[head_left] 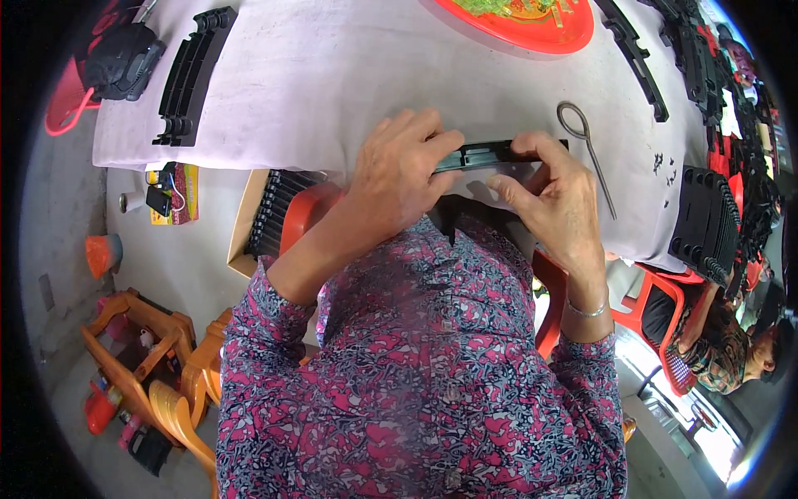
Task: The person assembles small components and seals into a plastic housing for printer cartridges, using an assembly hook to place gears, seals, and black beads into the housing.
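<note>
Over the table's near edge I hold a black plastic strip [489,155] crosswise. My left hand [405,166] is closed on its left end, pinching it between thumb and fingers. My right hand [564,195] has its index finger curled over the right end, while its thumb stands apart just below the strip. To the right of that hand, a metal rod with a looped end [592,154] lies on the pale tablecloth [307,75]. Small black scraps [665,170] are scattered farther right.
A red tray [532,41] of colourful bits sits at the far edge. More black strips lie at left [195,79] and right [638,62]. A stack of black parts [706,220] stands at the right edge, near a seated person [723,349]. Below left is a cardboard box [243,241] of black parts.
</note>
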Available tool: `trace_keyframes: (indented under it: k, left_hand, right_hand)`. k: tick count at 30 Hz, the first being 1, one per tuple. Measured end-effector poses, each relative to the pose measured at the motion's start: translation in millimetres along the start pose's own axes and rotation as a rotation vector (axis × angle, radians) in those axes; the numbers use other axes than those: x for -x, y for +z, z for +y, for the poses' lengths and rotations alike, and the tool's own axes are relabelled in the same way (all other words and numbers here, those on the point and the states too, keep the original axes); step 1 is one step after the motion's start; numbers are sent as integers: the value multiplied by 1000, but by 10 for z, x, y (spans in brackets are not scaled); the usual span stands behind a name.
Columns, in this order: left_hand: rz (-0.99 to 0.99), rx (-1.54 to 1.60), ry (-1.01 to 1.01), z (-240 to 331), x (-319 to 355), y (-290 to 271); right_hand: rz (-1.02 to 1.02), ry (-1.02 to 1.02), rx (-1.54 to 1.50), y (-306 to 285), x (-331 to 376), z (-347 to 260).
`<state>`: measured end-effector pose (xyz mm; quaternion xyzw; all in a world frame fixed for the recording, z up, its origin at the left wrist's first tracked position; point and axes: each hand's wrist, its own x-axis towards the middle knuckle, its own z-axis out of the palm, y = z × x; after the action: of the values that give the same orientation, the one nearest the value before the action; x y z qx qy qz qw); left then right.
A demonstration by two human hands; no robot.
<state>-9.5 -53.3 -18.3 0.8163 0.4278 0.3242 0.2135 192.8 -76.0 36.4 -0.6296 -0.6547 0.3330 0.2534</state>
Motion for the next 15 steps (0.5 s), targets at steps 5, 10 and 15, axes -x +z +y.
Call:
trace_keyframes:
  k: [5, 10, 15]
  left_hand:
    - [17, -13, 44, -40, 6, 14]
    - [-13, -27, 40, -59, 12, 27]
    - [-35, 2, 52, -68, -7, 11]
  right_hand:
    - [-2, -442, 337, -54, -117, -86]
    - [-297, -683, 384, 90, -288, -70]
    - [-357, -708, 491, 143, -389, -51]
